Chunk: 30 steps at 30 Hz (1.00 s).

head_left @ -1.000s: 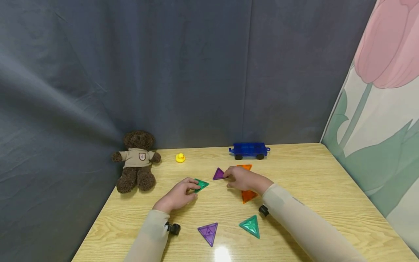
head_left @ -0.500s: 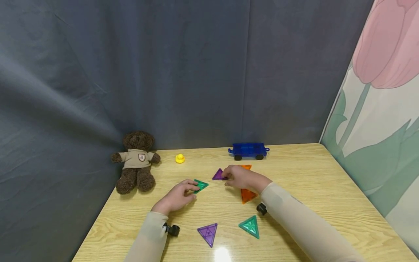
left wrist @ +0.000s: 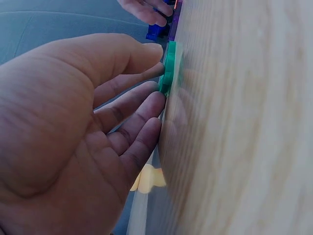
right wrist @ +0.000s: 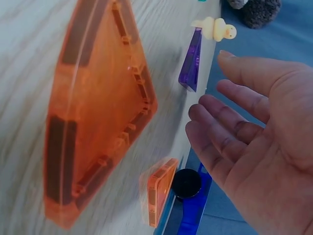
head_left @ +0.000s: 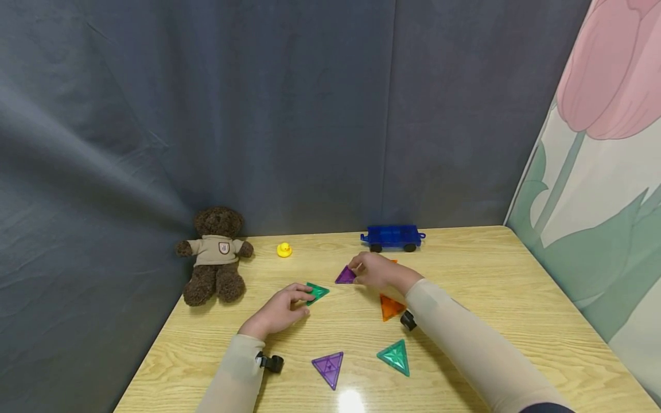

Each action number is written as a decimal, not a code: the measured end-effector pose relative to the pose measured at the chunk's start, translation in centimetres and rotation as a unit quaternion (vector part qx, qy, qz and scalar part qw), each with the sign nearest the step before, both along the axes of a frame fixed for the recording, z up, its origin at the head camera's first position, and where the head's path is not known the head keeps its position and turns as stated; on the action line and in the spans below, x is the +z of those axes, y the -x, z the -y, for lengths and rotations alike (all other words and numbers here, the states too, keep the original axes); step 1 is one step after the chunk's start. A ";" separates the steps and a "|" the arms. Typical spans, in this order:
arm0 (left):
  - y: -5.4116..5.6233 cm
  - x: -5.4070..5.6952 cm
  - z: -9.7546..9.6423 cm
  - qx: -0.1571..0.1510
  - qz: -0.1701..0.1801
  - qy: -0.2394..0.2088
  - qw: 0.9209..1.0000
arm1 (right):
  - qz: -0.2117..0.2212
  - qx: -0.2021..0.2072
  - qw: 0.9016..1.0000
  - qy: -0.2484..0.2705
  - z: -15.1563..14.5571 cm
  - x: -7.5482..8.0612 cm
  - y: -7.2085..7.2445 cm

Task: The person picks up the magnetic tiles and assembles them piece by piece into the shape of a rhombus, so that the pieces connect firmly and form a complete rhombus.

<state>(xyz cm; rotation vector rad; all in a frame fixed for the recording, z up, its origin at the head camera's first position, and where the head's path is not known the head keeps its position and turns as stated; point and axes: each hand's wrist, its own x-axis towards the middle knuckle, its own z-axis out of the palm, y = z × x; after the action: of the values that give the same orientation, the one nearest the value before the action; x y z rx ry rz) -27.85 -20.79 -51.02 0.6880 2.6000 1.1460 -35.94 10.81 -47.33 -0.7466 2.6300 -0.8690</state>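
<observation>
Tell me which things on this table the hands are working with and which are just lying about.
In hand: left hand on green triangle; right hand beside purple triangle, orange triangles.
Lying about: teddy bear, yellow duck, blue cart, near purple triangle, near green triangle.

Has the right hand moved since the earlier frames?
Yes. The right hand has shifted back toward the blue toy wagon, off the purple triangle.
</observation>
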 end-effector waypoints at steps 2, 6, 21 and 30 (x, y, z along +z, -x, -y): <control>0.0 0.0 0.0 0.002 0.000 0.003 1.000 | -0.008 0.002 1.000 -0.006 0.1 -0.1 0.2; 0.0 -0.1 0.1 0.004 -0.003 0.007 1.000 | -0.018 0.003 1.000 -0.013 0.4 -0.4 0.5; -0.1 -0.1 0.2 0.004 -0.002 0.004 1.000 | -0.021 0.002 0.999 -0.024 1.7 -1.1 1.0; -0.2 0.0 0.1 -0.001 -0.005 0.005 1.000 | -0.024 -0.008 0.999 -0.045 2.1 -1.3 1.2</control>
<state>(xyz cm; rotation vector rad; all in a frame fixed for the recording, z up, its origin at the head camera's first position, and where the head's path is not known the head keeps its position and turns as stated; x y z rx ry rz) -27.69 -20.85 -51.02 0.6949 2.6109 1.1304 -37.18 8.76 -48.60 -0.7336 2.7014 -0.7395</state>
